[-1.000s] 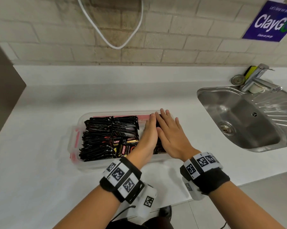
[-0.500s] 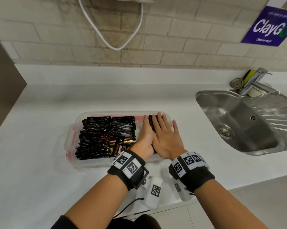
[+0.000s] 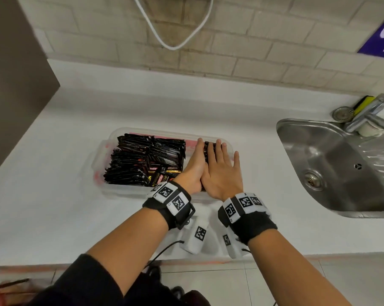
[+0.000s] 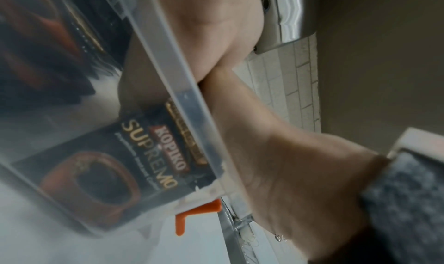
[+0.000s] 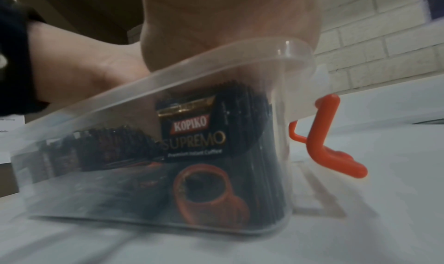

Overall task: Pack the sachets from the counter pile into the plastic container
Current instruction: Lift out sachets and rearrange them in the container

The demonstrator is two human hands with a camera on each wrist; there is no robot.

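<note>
One clear plastic container (image 3: 111, 138) sits on the white surface (image 3: 54, 195), left of one steel sink (image 3: 332, 168) and well apart from it. It is rectangular with rounded corners, and an orange-red latch (image 5: 321, 135) hangs at its right end; pink shows at the left end too, though what that is cannot be told. The sachets (image 3: 142, 162) inside are too many and too tightly packed to count: black, serrated-edged packets standing on edge in rows that fill the left and middle of the container, with a further bundle at the right end. The wrist views show the front packet through the wall, black with gold "Kopiko Supremo" lettering and a brown cup of coffee. Two hands are in the container's right end. The left hand (image 3: 193, 168) stands on its edge with straight fingers against the left side of the bundle; the right hand (image 3: 222, 171) lies flat, fingers straight and slightly spread, over the bundle's top and right side. The heels of the hands touch, and a dark strip of sachets shows between the fingertips. Each wrist carries a black band with square black-and-white markers. Behind the sink stand one tap (image 3: 367, 113), one round strainer and one yellow sponge.
</note>
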